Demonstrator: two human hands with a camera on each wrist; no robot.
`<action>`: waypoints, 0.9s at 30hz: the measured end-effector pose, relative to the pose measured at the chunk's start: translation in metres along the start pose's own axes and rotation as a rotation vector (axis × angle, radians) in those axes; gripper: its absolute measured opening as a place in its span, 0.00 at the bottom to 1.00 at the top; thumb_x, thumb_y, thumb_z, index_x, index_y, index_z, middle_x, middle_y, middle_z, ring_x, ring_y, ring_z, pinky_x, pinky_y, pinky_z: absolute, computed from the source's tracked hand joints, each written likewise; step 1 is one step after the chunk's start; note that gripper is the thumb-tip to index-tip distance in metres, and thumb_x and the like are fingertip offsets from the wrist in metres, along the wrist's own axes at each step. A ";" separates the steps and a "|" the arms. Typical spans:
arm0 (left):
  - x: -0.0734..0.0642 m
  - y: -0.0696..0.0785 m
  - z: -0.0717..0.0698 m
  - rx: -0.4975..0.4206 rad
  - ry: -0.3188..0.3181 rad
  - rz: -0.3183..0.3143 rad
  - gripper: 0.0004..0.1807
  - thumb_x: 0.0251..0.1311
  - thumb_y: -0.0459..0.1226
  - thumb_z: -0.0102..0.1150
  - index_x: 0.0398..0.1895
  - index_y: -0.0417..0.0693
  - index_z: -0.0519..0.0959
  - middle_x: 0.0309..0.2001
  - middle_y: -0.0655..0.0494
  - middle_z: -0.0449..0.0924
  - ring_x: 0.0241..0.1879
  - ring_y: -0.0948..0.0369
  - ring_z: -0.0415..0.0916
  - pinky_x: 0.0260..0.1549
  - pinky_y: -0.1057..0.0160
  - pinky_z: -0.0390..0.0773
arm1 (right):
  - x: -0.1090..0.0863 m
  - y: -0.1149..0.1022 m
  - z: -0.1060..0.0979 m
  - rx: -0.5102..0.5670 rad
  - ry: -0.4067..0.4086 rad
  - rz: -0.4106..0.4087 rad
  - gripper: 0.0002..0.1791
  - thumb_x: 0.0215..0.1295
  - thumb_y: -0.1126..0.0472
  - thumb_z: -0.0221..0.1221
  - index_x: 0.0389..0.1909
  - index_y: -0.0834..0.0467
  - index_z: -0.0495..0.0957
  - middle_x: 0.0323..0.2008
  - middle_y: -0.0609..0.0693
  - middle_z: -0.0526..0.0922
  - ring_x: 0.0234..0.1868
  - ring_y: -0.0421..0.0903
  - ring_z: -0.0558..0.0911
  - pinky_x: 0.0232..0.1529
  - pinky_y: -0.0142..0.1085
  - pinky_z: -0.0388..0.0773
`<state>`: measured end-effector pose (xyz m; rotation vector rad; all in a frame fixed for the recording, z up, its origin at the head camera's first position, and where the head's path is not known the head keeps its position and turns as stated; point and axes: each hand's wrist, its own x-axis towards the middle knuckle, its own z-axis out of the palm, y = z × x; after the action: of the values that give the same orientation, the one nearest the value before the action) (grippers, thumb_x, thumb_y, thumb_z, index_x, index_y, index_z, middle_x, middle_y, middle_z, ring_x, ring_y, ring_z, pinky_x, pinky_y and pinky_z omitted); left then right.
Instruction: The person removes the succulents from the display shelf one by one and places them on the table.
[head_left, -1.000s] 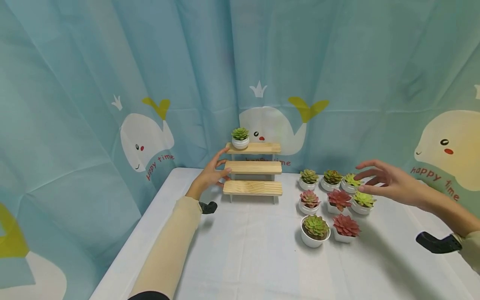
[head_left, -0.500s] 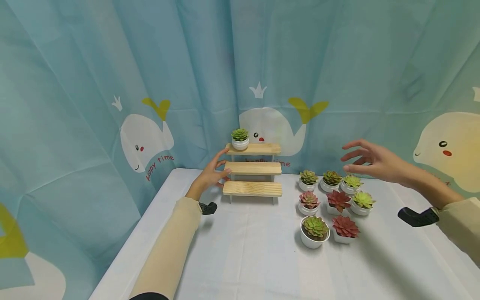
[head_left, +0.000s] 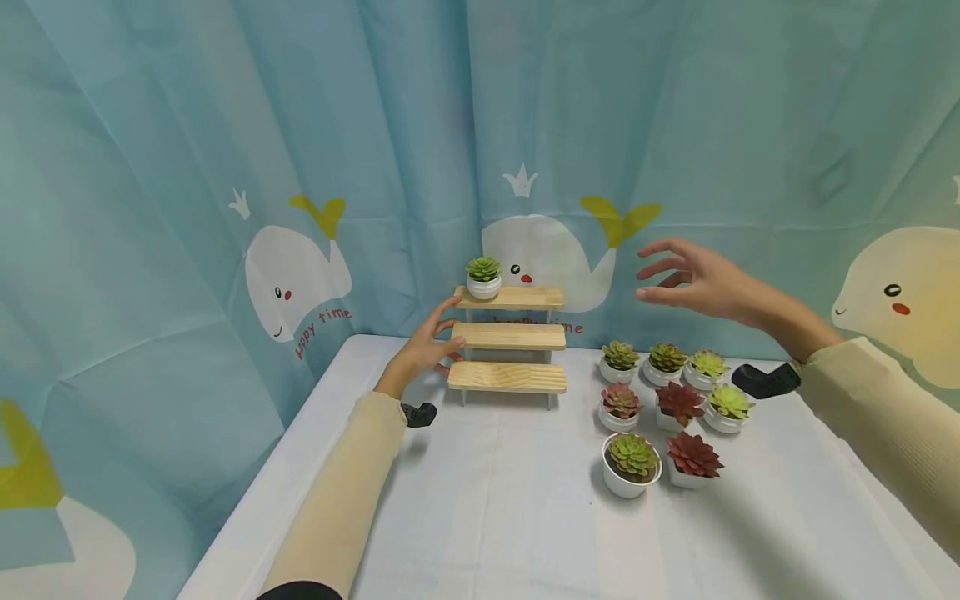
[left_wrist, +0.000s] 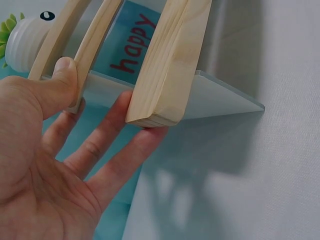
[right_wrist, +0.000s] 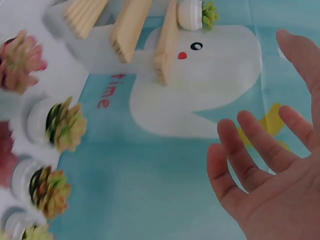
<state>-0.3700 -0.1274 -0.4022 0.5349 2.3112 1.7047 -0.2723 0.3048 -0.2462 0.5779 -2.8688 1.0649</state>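
Observation:
A three-tier wooden display stand (head_left: 507,337) with clear side supports stands at the back of the table. My left hand (head_left: 422,354) holds its left end: in the left wrist view the thumb (left_wrist: 65,82) presses the middle board while other fingers reach behind and under the boards. On the top board's left end sits a green succulent in a white pot (head_left: 483,277). My right hand (head_left: 701,279) hovers to the right of the stand, above the back row of potted succulents, fingers loosely bent with nothing in them.
Several potted succulents stand right of the stand, among them a green one in a round pot (head_left: 632,465), a red one in a square pot (head_left: 693,460) and a yellow-green one (head_left: 727,407). Behind the white table (head_left: 525,508) hangs a blue whale-print curtain (head_left: 405,167).
My right hand has risen and moved left, from over the yellow-green succulents toward the stand. The left hand, the stand and the pots have stayed in place.

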 end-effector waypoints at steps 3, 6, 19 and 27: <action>-0.001 0.001 0.000 0.002 0.001 -0.005 0.42 0.75 0.37 0.58 0.81 0.80 0.50 0.81 0.42 0.48 0.43 0.41 0.84 0.40 0.33 0.82 | 0.015 -0.006 0.007 0.011 -0.005 0.000 0.38 0.70 0.49 0.67 0.75 0.51 0.61 0.65 0.60 0.76 0.59 0.59 0.80 0.56 0.59 0.76; -0.001 0.001 -0.001 0.003 0.002 -0.011 0.42 0.75 0.37 0.58 0.81 0.80 0.50 0.81 0.42 0.48 0.44 0.40 0.84 0.39 0.35 0.83 | 0.029 -0.013 0.015 0.037 -0.015 -0.004 0.42 0.69 0.48 0.67 0.78 0.52 0.58 0.68 0.62 0.73 0.62 0.60 0.78 0.58 0.62 0.74; -0.002 -0.001 -0.002 0.002 0.010 -0.005 0.41 0.75 0.37 0.58 0.80 0.81 0.50 0.81 0.42 0.48 0.45 0.38 0.83 0.40 0.36 0.83 | 0.087 -0.031 0.070 0.170 -0.042 -0.011 0.50 0.66 0.44 0.69 0.81 0.50 0.52 0.76 0.61 0.61 0.72 0.64 0.65 0.65 0.62 0.69; -0.003 0.000 -0.002 -0.005 0.011 -0.020 0.42 0.75 0.37 0.58 0.80 0.83 0.51 0.81 0.43 0.48 0.45 0.39 0.83 0.41 0.36 0.83 | 0.114 -0.042 0.109 0.193 0.034 0.010 0.50 0.63 0.45 0.71 0.79 0.51 0.55 0.72 0.61 0.67 0.69 0.63 0.71 0.66 0.58 0.70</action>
<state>-0.3677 -0.1299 -0.4015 0.5012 2.3120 1.7084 -0.3528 0.1679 -0.2859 0.5485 -2.7613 1.3503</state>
